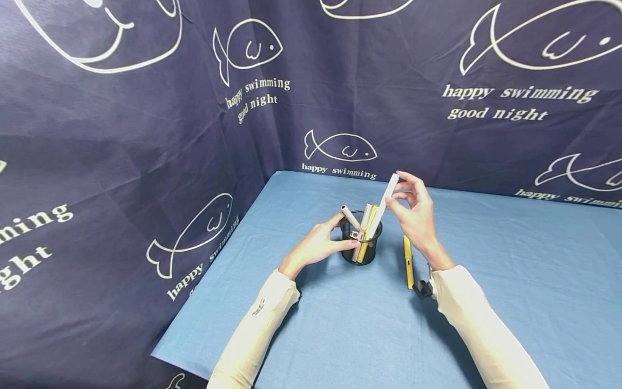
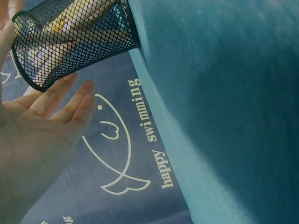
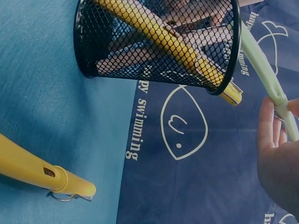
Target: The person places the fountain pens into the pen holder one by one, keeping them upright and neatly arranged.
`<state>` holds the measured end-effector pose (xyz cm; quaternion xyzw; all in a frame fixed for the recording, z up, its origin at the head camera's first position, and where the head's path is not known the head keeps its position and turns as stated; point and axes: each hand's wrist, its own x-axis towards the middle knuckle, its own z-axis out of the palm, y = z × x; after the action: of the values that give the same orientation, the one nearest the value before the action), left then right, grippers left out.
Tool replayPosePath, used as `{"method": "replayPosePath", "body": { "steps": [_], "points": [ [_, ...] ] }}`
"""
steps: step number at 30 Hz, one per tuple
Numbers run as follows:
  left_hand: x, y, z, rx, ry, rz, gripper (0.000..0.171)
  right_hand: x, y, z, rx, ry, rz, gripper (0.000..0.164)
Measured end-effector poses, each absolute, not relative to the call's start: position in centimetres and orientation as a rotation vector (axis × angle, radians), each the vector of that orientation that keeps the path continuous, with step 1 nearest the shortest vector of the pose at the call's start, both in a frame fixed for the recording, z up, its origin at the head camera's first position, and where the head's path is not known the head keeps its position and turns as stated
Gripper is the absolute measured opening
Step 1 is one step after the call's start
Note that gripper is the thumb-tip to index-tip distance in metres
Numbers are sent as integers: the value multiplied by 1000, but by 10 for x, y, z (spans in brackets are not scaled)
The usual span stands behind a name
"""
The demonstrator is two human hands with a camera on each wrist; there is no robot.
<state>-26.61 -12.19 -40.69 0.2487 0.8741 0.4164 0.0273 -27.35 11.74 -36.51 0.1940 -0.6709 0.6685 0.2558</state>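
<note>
Blue table [image 1: 340, 335]; black mesh cup [image 1: 346, 252], pens [image 1: 366, 215] crowding its mouth; left hand [image 1: 318, 243], half-spread, grips its rim from nine o'clock; right hand [image 1: 415, 213], fingers curled, pinches a pale pen [image 1: 391, 189], long axis tilted toward one o'clock, lower end seemingly in the cup; yellow pen [image 1: 408, 265] lies at four.

1. The pen holder [image 3: 156, 51] looks like metal mesh.
2. At its four o'clock, the yellow pen [image 3: 28, 165] seems smooth plastic, its clip [image 3: 70, 198] shiny metal.
3. At one o'clock, the pale pen [image 3: 261, 65] also looks smooth, plastic.
4. The table cover [image 1: 340, 335] is matt cloth.
5. At twelve o'clock, the curtain [image 1: 413, 146] is creased matt cloth.
</note>
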Motion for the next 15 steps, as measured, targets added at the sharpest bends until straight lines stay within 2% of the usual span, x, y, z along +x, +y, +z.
{"method": "replayPosePath", "body": {
  "steps": [15],
  "points": [
    [-265, -121, -406, 771, 2706, 1287, 86, -275, 116, -372, 550, -1834, 1800, 57]
  ]
}}
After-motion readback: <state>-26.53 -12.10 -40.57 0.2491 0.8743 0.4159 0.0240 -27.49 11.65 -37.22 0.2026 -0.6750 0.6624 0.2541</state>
